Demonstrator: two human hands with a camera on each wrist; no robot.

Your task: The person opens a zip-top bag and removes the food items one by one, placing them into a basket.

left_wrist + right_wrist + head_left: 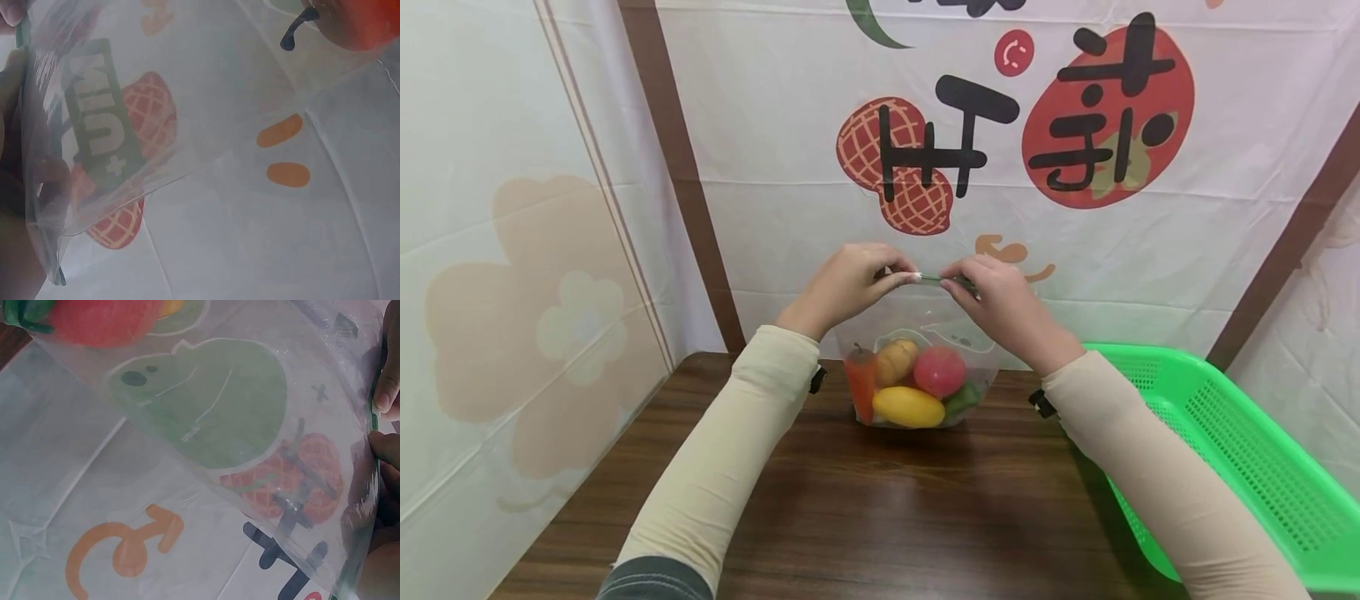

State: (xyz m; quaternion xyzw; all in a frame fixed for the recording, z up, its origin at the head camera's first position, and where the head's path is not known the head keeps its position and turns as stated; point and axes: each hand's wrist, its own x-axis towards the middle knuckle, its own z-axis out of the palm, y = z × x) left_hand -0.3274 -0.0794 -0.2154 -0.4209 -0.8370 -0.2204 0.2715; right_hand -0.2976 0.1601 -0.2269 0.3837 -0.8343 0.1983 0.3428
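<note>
A clear zip bag (pixel 902 321) with a green-edged mouth hangs upright between both hands, its bottom low over the table. My left hand (pixel 853 279) pinches the green zip strip (pixel 930 277) near the middle between thumb and fingers. Right beside it my right hand (pixel 1000 304) pinches the same strip. Inside the bag are an orange carrot (pixel 862 385), a brown potato (pixel 897 361), a pinkish-red round fruit or vegetable (pixel 940 372), a yellow oval one (pixel 908 407) and a green one (pixel 962 401). In the right wrist view, a green pear-shaped print (pixel 206 403) shows on the bag.
A green perforated plastic basket (pixel 1247 450) stands on the right of the dark wooden table (pixel 925 517), partly behind my right forearm. A white printed cloth (pixel 775 225) hangs behind the table, and another pale sheet (pixel 467 208) hangs along the left.
</note>
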